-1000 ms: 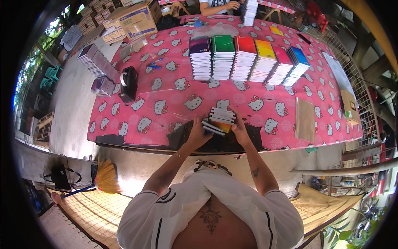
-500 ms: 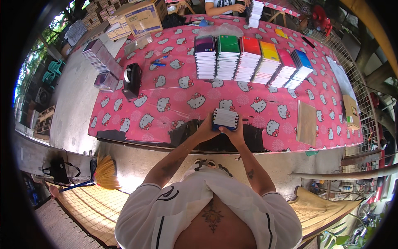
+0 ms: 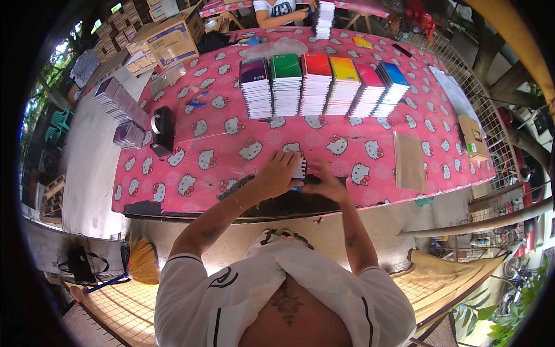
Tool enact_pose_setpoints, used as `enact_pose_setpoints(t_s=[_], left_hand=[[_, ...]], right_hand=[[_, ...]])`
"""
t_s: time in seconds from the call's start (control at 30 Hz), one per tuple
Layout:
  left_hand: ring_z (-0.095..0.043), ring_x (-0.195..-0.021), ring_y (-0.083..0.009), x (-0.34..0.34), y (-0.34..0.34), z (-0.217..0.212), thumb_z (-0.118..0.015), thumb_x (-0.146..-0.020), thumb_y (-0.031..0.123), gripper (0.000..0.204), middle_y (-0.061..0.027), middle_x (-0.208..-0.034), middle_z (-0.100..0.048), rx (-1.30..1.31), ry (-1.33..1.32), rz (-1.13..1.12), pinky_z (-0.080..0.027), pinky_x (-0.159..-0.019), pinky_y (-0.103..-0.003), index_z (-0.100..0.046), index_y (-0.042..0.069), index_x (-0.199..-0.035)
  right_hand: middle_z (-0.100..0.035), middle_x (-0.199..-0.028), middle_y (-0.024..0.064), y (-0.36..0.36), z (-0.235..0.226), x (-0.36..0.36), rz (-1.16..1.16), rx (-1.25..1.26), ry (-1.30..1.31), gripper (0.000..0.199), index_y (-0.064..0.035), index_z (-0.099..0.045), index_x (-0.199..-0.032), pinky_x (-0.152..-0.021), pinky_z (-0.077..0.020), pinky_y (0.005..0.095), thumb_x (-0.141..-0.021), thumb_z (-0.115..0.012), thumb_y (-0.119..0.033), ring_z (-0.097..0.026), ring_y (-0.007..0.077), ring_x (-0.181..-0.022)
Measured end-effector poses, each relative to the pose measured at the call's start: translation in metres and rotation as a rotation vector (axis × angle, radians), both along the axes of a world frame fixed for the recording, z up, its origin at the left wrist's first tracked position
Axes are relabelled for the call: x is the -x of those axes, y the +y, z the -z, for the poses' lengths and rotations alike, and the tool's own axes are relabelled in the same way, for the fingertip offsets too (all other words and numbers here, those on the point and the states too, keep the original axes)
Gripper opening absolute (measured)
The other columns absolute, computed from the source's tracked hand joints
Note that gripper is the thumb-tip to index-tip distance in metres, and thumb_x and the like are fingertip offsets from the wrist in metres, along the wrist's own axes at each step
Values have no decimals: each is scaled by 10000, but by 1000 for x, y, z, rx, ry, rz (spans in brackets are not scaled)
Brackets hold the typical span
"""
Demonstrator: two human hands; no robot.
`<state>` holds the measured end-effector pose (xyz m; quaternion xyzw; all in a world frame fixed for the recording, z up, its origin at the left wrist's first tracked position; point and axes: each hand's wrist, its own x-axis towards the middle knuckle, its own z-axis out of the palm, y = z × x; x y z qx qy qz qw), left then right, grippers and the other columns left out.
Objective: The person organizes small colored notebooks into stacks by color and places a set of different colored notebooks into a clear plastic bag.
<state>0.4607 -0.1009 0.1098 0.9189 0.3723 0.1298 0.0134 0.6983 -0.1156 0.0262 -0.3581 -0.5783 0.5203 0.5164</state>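
Observation:
At the near edge of the table, a small stack of spiral notebooks [image 3: 300, 169] shows white page edges, dark coils and a bit of blue at the bottom. My left hand [image 3: 278, 172] is wrapped over its top and left side, hiding much of it. To its right, my right hand [image 3: 325, 184] is blurred with fingers spread, the thumb close to the stack's lower corner; whether it touches cannot be made out. Beyond them stands a row of tall notebook stacks, with purple [image 3: 255, 87], green [image 3: 287, 84], red [image 3: 316, 82], yellow [image 3: 343, 85], pink [image 3: 367, 89] and blue [image 3: 392, 88] covers.
A black tape dispenser [image 3: 163, 132] and purple notebook stacks [image 3: 128, 134] are at left, with blue pens [image 3: 198, 104] nearby. A brown flat sheet [image 3: 410, 161] and a small carton [image 3: 473, 137] lie right. Across the pink tablecloth [image 3: 219, 139], another person [image 3: 283, 13] handles a notebook stack [image 3: 325, 20].
Both hands held the small stack between them; now the left lies over it and the right has come away to the right side. The view has shifted slightly.

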Motion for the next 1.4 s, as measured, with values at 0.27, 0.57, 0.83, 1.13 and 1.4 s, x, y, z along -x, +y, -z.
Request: enact_pose_setpoints(t_s=[0.27,0.57,0.83,1.13,1.4], left_hand=[[-540,-1151,-345,-10,2,6,-706,-817,533,815,-178,-1234,-556,-88,-51,21,-402,-1014,-466,-455,-25,-1355],[-572,-1136,-324,-11,-2,-6,-806,-709,516,845,-183,-1227,-578,-21,67,17,-447,-983,-453,-491,-3,-1297],[-698,-968,-294,112,-61,-10,-862,-731,470,819,-201,-1165,-656,598,-782,-709,-574,-772,-406,-505,-55,-1249],[-676,-928,-189,265,-76,36,-817,-824,364,618,-117,-1071,-684,682,-1479,-909,-577,-812,-333,-591,-46,-1227],[-691,-928,-232,226,34,58,-796,-776,532,740,-155,-1024,-698,934,-1194,-884,-557,-800,-348,-630,-67,-1178]], right_hand=[[-602,-1050,90,-7,-10,-99,234,366,1112,440,-120,-583,-1176,-959,-442,443,-927,-651,-476,-572,244,-1095],[-583,-1076,41,17,23,-91,629,408,686,389,-119,-583,-1203,-912,-436,378,-920,-672,-369,-552,194,-1036],[-624,-1205,115,60,21,108,122,-33,-345,358,-52,-629,-1227,-964,-450,384,-961,-601,-290,-601,266,-1117],[-205,-1644,131,81,21,203,-313,-338,-1314,1097,-162,-295,-1563,-1165,-135,667,-717,-673,-749,-158,378,-1519],[-171,-1661,111,86,6,177,-384,-276,-1270,1181,-179,-291,-1574,-1203,-77,607,-620,-808,-644,-130,332,-1534]])
